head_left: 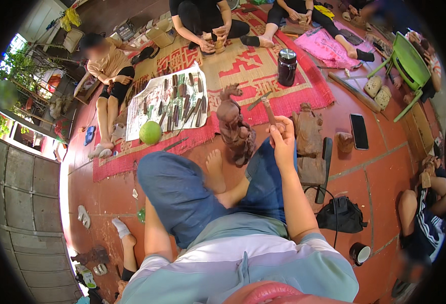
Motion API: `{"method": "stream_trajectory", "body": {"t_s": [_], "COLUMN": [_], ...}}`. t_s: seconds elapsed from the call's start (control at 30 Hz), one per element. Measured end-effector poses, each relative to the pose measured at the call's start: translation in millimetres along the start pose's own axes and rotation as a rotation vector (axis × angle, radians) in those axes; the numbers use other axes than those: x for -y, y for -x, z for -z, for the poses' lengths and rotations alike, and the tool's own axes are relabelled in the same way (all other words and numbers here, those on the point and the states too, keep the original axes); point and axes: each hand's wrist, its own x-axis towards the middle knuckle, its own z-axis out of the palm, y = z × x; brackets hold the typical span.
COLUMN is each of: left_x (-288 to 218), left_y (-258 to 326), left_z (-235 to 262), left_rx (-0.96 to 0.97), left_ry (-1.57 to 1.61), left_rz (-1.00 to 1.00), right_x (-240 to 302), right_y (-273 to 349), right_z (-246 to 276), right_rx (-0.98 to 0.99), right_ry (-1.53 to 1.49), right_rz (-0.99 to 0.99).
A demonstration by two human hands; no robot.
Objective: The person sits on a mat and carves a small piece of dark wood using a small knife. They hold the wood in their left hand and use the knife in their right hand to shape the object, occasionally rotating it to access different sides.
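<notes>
I sit cross-legged on a red tile floor in blue jeans. My right hand (282, 138) is raised over my right knee and grips a carving chisel (267, 107) by its wooden handle, blade pointing up and left. A dark brown carved wooden figure (235, 130) stands upright just left of that hand, beyond my bare foot (214, 169). My left forearm (156, 234) runs down behind my left knee; the left hand itself is hidden.
A white sheet (144, 119) with several chisels lies on the red patterned mat (304, 91), with a green round fruit (150, 133) beside it. Nearby are a dark flask (287, 67), a carved wood block (309, 136), a phone (358, 130), a black bag (340, 215), a cup (359, 253) and a green chair (410, 63). Other people sit around.
</notes>
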Motion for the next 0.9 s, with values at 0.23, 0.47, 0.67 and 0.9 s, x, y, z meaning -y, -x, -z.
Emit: {"method": "stream_trajectory", "body": {"t_s": [0.23, 0.47, 0.67, 0.9], "left_x": [-172.8, -238.3, -227.3, -212.5], "left_y": [-68.6, -87.0, -96.1, -99.0], "left_z": [-114.4, -232.1, -239.6, -225.5], "left_rx": [0.41, 0.854, 0.869, 1.002], "left_ry": [0.017, 0.017, 0.186, 0.083], "left_rz": [-0.495, -0.602, -0.34, -0.583], "right_x": [42.9, -25.9, -8.2, 26.9], "right_y": [-17.4, -4.5, 5.3, -27.0], "right_z": [-62.9, -28.8, -18.9, -66.5], "right_rx": [-0.051, -0.032, -0.179, -0.045], "right_ry": [0.405, 0.559, 0.487, 0.464], "right_rz": [0.354, 0.462, 0.237, 0.514]}}
